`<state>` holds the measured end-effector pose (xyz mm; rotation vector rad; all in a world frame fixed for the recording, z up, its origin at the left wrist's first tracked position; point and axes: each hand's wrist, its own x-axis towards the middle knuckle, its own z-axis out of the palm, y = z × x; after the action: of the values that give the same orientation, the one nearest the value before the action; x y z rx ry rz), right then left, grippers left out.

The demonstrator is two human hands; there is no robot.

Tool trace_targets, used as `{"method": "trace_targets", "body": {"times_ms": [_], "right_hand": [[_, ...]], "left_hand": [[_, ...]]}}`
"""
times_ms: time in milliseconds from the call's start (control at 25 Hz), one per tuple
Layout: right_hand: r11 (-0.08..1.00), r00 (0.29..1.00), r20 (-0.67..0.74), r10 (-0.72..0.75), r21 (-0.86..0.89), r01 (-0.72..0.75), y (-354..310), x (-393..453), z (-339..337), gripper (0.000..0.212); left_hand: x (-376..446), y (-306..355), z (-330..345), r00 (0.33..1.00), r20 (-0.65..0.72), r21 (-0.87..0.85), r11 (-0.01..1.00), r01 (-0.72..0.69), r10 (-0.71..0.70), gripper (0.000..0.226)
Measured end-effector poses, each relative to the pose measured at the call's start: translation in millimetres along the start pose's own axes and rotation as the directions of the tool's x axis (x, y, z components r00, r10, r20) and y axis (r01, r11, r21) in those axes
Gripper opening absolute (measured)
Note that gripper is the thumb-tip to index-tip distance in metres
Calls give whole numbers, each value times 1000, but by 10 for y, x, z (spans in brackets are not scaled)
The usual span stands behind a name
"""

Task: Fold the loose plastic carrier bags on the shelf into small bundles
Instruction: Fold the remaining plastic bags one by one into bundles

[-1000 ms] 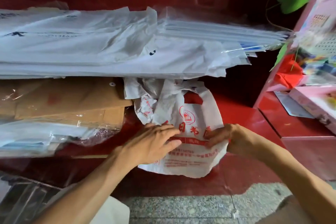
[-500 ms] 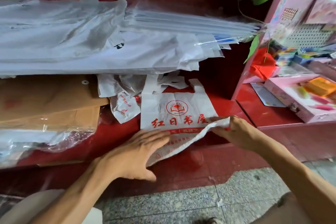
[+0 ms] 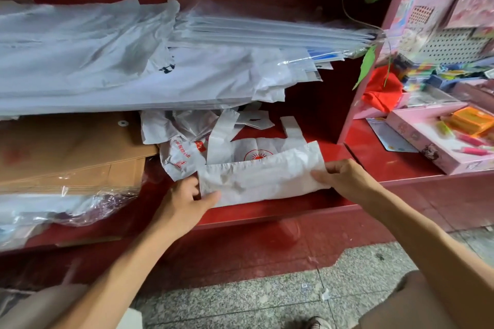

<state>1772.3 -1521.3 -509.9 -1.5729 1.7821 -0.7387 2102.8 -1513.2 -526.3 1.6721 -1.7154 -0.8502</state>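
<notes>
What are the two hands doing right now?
Left hand: pinching the bag's left end.
Right hand: pinching its right end.

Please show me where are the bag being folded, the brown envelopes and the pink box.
bag being folded (image 3: 256,177): head view, middle of the folded-up flap.
brown envelopes (image 3: 66,149): head view, face of the top envelope.
pink box (image 3: 417,139): head view, its near side wall.

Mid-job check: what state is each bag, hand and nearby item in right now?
carrier bag: bottom folded up over its print, handles flat.
left hand: pinches the fold's left end.
right hand: pinches the fold's right end.
crumpled bags: loose, unfolded.
pink box: open.
</notes>
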Motion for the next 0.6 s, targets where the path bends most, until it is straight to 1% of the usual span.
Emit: {"method": "trace_targets", "body": {"times_ms": [40,80,120,200,240,280,320,360,400,440,480,520,560,600], "right_hand": [[1000,1000,-15,20,-7,-20,4,8,5,37],[999,999,-22,40,-36,-40,6,12,11,34],[995,998,-4,59,-76,-59,11,13,15,31],[986,993,31,113,-127,-108,1,17,12,27],[979,991,17,135,-159,-130,6,22,8,25],[972,989,-16,147,-185,-147,19,34,3,22],[967,989,-68,129,-211,-141,20,37,14,21],[955,992,-120,29,-289,-63,41,20,38,32],[905,983,-124,-133,-419,70,39,-15,62,54],[836,954,-77,-290,-506,214,53,-35,77,73],[778,925,10,-380,-537,325,42,-71,75,84],[761,915,130,-382,-518,391,16,-122,75,91],[747,914,257,-315,-527,406,-16,-169,72,98],[713,906,354,-234,-571,407,5,-190,72,104]], "left_hand": [[7,-19,35,998,-63,-2,1000,1,-1,21],[13,-23,56,994,-107,-11,1000,0,-1,25],[20,-14,66,990,-139,3,1000,15,-14,27],[17,21,68,984,-173,66,996,59,-47,16],[7,40,70,981,-188,109,992,67,-45,13],[-3,49,75,977,-211,157,986,49,-15,18],[2,27,86,970,-234,209,978,-13,63,27],[9,12,94,954,-236,265,956,-122,187,36],[20,-5,98,930,-177,322,912,-254,322,44],[19,-5,89,910,-56,366,857,-363,410,55],[13,2,78,905,97,383,824,-417,413,71],[14,4,78,905,235,412,807,-422,353,87],[26,-12,80,899,330,487,764,-424,289,100],[39,-23,72,893,371,566,701,-435,254,106]]}}
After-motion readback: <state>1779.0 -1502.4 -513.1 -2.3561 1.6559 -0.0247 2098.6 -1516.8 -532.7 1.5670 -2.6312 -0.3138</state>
